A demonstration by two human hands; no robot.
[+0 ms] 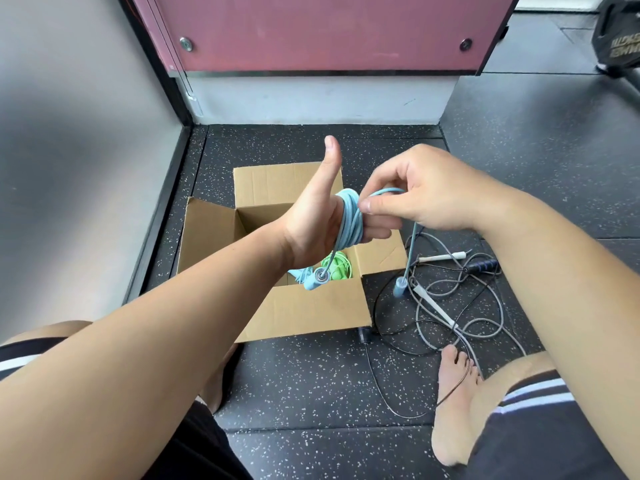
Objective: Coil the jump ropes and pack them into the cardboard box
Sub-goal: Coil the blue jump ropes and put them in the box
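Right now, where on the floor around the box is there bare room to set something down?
Bare floor lies behind the cardboard box, up to the wall, and in a strip left of it. Right of the box is crowded with tangled grey and black ropes. In front, between the feet, mostly free, though a thin black rope crosses.

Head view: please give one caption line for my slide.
The right hand winds a light blue jump rope around the left hand, above an open cardboard box.

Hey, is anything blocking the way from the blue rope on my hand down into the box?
Nothing visible: the cardboard box is open below the blue rope; a green rope lies inside, leaving room.
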